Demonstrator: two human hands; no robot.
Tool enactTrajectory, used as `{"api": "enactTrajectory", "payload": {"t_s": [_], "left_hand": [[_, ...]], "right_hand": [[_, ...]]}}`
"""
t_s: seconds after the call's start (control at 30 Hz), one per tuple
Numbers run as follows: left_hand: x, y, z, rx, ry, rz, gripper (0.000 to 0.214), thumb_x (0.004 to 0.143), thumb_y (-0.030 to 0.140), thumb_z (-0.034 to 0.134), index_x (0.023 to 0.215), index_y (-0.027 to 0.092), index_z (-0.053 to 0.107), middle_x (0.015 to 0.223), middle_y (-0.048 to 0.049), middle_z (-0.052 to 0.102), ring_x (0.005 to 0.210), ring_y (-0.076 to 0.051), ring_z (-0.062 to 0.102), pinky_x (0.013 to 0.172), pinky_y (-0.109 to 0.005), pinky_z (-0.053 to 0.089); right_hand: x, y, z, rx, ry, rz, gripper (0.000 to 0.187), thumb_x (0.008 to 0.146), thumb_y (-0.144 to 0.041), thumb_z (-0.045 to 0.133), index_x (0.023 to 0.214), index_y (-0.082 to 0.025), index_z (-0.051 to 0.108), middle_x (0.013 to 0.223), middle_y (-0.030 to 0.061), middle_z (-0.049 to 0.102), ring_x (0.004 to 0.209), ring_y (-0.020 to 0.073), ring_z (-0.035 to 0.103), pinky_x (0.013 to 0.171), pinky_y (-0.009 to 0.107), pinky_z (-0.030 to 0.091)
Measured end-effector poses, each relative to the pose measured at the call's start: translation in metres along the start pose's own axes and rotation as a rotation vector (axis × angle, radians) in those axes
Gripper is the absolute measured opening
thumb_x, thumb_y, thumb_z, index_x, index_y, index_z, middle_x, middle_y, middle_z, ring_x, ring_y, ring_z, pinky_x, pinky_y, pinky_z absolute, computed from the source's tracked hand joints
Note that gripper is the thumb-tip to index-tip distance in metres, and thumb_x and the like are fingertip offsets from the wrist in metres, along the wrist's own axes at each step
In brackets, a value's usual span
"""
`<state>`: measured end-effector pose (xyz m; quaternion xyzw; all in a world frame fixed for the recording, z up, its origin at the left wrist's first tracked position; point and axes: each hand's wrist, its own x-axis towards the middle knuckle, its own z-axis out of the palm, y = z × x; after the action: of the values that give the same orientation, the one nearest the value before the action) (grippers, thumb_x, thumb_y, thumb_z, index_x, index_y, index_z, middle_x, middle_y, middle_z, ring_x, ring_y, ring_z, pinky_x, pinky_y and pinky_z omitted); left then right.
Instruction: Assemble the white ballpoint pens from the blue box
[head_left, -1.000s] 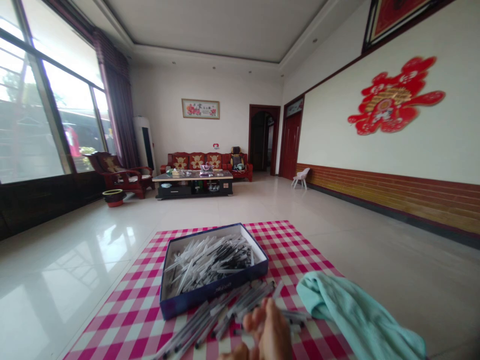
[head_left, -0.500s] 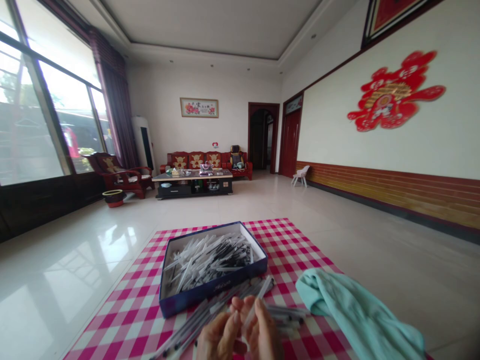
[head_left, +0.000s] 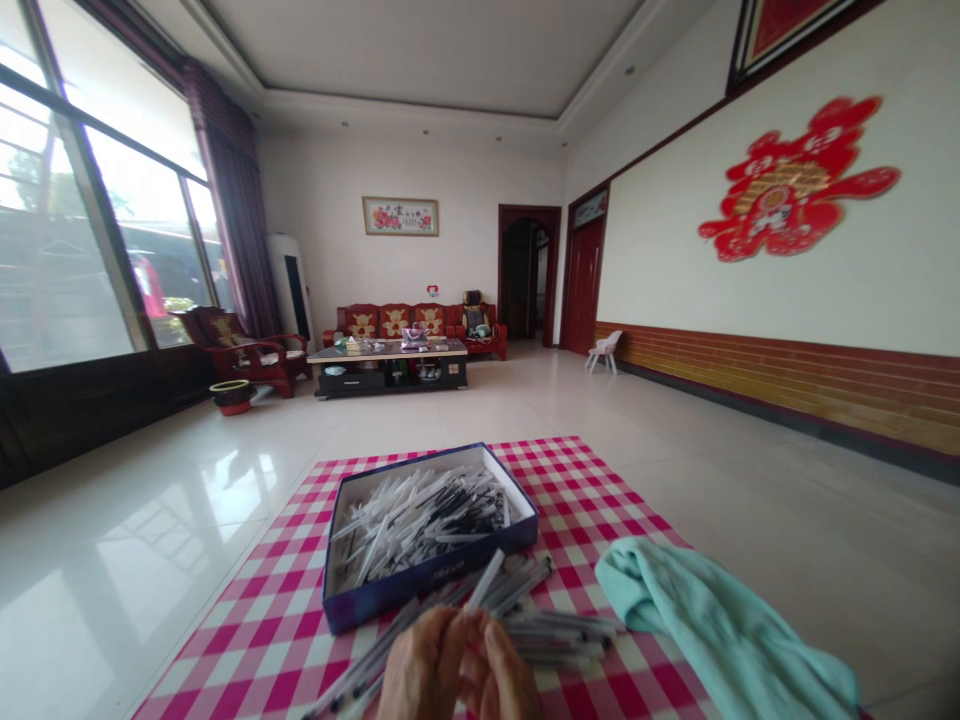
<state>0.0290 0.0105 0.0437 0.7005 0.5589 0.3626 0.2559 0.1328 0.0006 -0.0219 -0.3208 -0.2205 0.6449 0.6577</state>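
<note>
My left hand [head_left: 420, 660] and my right hand [head_left: 504, 672] meet at the bottom middle, both closed. Between their fingertips a translucent white pen [head_left: 487, 578] sticks up, tilted to the right. Its lower end is hidden by the fingers. Just beyond my hands, loose pens with dark tips [head_left: 559, 632] lie in a pile on the cloth. Farther off, a shallow blue box [head_left: 431, 578] with a white inside holds a heap of clear and black pen parts [head_left: 427, 515].
A pink-and-white checked cloth [head_left: 259, 600] covers the table. On its right lies a crumpled mint-green cloth [head_left: 720, 620], hanging toward the near edge. Across the tiled floor stand a low coffee table [head_left: 390, 372], a red wooden sofa [head_left: 360, 310] and a small stool [head_left: 604, 350].
My hands have drawn together and shifted a little left. The pen has moved left with them, and more of its lower part is covered by fingers.
</note>
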Motion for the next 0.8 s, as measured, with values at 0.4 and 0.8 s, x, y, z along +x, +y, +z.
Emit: {"api": "enactTrajectory", "payload": {"t_s": [0.4,0.8], "left_hand": [[0.135,-0.031,-0.085,0.667,0.205,-0.172,0.029,0.086,0.031,0.041,0.087,0.017,0.067,0.088,-0.0137,0.07,0.083,-0.028,0.065,0.063,-0.031,0.039],[0.127,-0.024,-0.086,0.626,0.221,-0.066,0.035,0.086,0.029,0.043,0.112,0.014,0.062,0.109,-0.0141,0.065,0.093,-0.026,0.062,0.072,-0.032,0.043]], "right_hand": [[0.007,0.011,0.002,-0.154,-0.146,-0.049,0.05,0.069,-0.065,0.062,0.078,-0.015,0.065,0.07,0.0066,0.069,0.056,0.0162,0.063,0.044,0.023,0.043],[0.003,0.007,0.006,-0.114,-0.081,-0.062,0.051,0.072,-0.066,0.057,0.067,-0.015,0.06,0.051,0.0018,0.063,0.039,0.0118,0.055,0.038,0.02,0.038]]}}
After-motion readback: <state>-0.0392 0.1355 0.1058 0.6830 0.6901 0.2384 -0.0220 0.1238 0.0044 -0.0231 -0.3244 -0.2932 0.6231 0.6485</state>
